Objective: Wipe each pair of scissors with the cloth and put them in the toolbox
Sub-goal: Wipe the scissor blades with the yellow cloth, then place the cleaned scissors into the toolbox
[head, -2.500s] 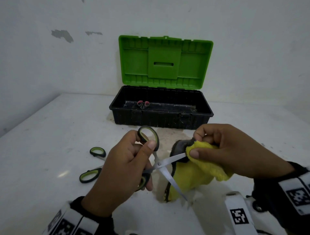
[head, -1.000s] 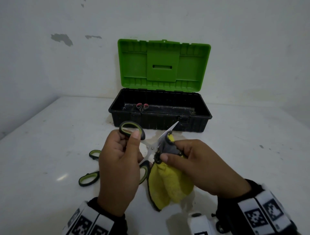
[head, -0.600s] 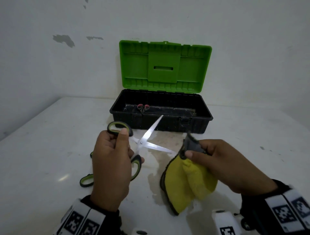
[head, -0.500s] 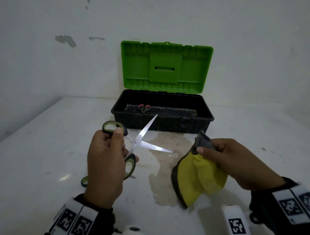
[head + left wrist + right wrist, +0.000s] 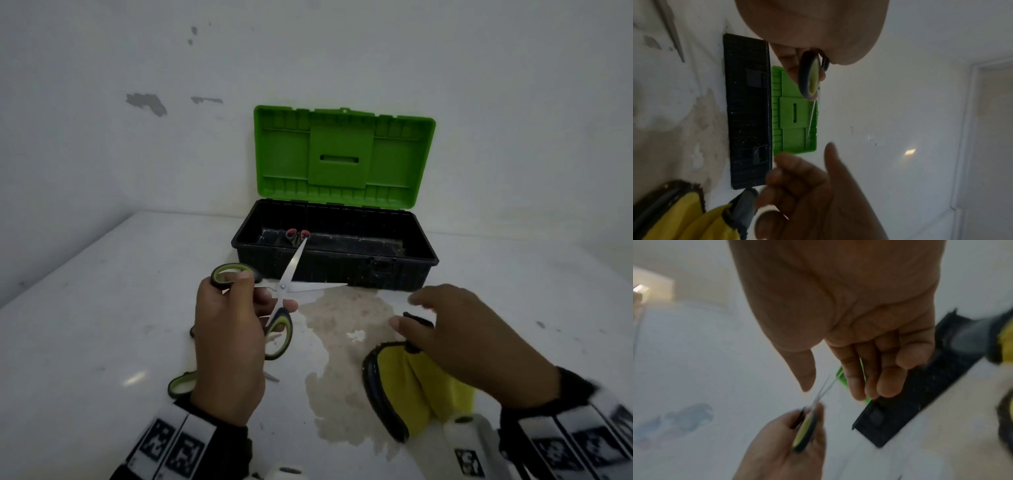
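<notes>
My left hand (image 5: 255, 298) grips a pair of green-and-black scissors (image 5: 284, 291) by the handles, blades spread apart, one tip pointing over the toolbox's front wall. The same handle (image 5: 809, 76) shows close up in the left wrist view. My right hand (image 5: 407, 310) hovers with fingers straight over the yellow cloth (image 5: 400, 387), which lies crumpled on the table. In the right wrist view the right hand (image 5: 838, 386) holds nothing, and the cloth (image 5: 1003, 340) is off to its side. The black toolbox (image 5: 335, 274) stands open, green lid (image 5: 342, 154) upright.
Red-handled scissors (image 5: 297, 235) lie inside the toolbox. Another green-handled pair (image 5: 180, 383) rests on the table, mostly hidden under my left wrist. A brownish stain (image 5: 342, 329) marks the white tabletop (image 5: 102, 308). A wall rises right behind the toolbox.
My right hand has let go of the cloth, which dropped to the table, and its fingers have straightened. My left hand moved the scissors away from the cloth, toward the toolbox.
</notes>
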Demonstrator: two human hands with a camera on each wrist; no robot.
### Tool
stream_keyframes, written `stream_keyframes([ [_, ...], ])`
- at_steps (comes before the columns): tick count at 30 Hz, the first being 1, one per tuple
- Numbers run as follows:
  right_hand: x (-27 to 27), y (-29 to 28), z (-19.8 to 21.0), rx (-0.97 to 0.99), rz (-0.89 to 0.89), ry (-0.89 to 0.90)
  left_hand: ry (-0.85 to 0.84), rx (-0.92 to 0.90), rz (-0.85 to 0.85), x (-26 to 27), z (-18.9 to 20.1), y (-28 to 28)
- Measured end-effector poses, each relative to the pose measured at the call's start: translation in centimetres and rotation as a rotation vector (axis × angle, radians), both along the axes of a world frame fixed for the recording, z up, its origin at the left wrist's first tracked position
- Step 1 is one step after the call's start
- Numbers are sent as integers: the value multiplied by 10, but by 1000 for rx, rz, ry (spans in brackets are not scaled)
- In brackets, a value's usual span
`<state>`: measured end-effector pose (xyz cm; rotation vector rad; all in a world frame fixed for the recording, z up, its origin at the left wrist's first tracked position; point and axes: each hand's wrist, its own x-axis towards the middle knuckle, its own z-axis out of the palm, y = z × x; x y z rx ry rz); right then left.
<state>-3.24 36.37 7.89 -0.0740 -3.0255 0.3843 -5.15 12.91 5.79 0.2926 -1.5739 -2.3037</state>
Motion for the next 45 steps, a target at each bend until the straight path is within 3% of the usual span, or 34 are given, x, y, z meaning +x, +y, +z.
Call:
stream_keyframes([
  [5, 26, -51, 10, -583, 153, -220, 78, 0, -57, 9, 6, 14],
  [11, 21, -77, -15, -1052, 130, -120, 67, 56, -176, 16, -1, 18],
  [15, 20, -77, -19, -1353, 135, -206, 33, 107, -283, 18, -4, 8],
  [18, 20, -76, -22, -1386, 150, -177, -22, 80, -352, 19, -6, 2],
  [22, 24, -69, -20, -1321, 172, -115, -113, -95, -335, 14, -12, -9],
  [29, 23, -58, -18, -1252, 129, -68, 8, -561, -388, 16, -9, -26],
  [45, 31, -70, -33, -1410, 51, 27, -27, -488, -421, 27, -16, 0],
])
